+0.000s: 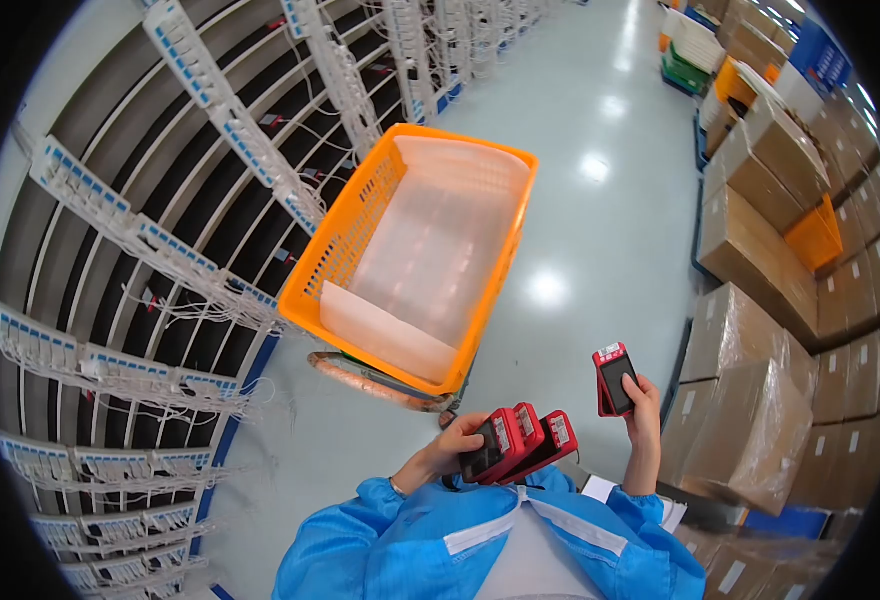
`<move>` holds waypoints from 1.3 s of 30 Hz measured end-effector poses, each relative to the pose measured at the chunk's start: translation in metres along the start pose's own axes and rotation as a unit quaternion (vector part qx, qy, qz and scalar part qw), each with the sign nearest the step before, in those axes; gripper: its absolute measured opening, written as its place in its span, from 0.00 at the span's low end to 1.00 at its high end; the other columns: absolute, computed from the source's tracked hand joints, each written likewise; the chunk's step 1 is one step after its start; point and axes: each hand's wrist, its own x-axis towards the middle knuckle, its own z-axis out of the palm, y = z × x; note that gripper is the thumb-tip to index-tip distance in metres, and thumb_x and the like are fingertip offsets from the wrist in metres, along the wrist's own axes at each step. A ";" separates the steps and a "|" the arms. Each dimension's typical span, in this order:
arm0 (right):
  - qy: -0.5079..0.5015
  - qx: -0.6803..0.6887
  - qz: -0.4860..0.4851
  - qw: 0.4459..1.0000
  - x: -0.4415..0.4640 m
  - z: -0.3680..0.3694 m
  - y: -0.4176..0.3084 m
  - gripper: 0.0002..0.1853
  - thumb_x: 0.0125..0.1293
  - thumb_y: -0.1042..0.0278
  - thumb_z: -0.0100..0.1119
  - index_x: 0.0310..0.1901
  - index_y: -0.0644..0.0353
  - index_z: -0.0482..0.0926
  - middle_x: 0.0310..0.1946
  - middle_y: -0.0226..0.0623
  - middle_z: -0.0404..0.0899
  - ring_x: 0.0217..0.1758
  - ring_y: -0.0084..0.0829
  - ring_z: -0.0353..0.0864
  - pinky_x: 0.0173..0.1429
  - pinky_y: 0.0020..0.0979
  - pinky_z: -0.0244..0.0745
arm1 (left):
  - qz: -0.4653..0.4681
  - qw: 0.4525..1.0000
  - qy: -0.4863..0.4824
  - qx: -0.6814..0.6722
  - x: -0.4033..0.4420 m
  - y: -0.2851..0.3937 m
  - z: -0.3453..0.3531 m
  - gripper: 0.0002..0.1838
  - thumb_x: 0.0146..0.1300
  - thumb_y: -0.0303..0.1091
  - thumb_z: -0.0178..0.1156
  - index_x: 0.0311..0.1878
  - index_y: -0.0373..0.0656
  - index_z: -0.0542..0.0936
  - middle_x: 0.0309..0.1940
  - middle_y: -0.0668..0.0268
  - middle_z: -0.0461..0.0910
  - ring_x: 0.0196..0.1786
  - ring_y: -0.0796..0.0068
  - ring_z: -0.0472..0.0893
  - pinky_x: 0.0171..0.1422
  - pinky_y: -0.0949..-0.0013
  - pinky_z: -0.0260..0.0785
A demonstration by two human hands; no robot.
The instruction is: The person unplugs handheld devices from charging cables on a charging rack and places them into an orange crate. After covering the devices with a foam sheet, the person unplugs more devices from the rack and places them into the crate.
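My left hand [447,446] is closed around a fanned stack of red-and-black handheld devices [508,432], held in front of my chest. They have dark screens and white labels on their red ends. My right hand [645,408] grips another red-and-black handheld device [616,380], its thumb on the dark screen. A second red edge shows behind it, perhaps another device. Ahead of my hands stands an orange plastic basket [348,248], lined with a whitish translucent sheet [430,225], with no devices visible inside.
To the left are dark shelves [175,240] with white socket strips [210,95] and many hanging cables. The basket rests on a cart with a curved handle [360,383]. Stacked cardboard boxes [755,255], some film-wrapped, line the right side. Pale glossy floor [550,235] runs between.
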 end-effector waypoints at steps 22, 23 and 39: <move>-0.247 -0.101 0.064 0.962 0.178 0.289 -0.074 0.18 0.68 0.64 0.59 0.50 0.72 0.77 0.38 0.40 0.83 0.38 0.28 0.84 0.42 0.29 0.80 | 0.285 0.932 0.224 -0.009 -0.030 0.101 -0.096 0.35 0.60 0.47 0.66 0.65 0.34 0.70 0.55 0.59 0.78 0.56 0.69 0.80 0.61 0.67 0.73; -0.287 -0.132 0.070 0.946 0.201 0.307 -0.070 0.18 0.68 0.64 0.60 0.50 0.72 0.78 0.38 0.40 0.83 0.38 0.28 0.84 0.41 0.28 0.80 | 0.295 0.920 0.258 -0.008 -0.022 0.102 -0.097 0.33 0.61 0.45 0.65 0.64 0.34 0.70 0.55 0.58 0.78 0.55 0.69 0.80 0.61 0.67 0.73; -0.446 -0.319 0.209 0.810 0.429 0.505 0.131 0.20 0.63 0.58 0.65 0.45 0.69 0.80 0.35 0.37 0.83 0.35 0.28 0.82 0.39 0.31 0.75 | 0.341 0.516 0.783 -0.061 0.179 0.117 -0.327 0.13 0.64 0.41 0.67 0.38 0.41 0.78 0.29 0.73 0.75 0.34 0.83 0.72 0.39 0.74 0.68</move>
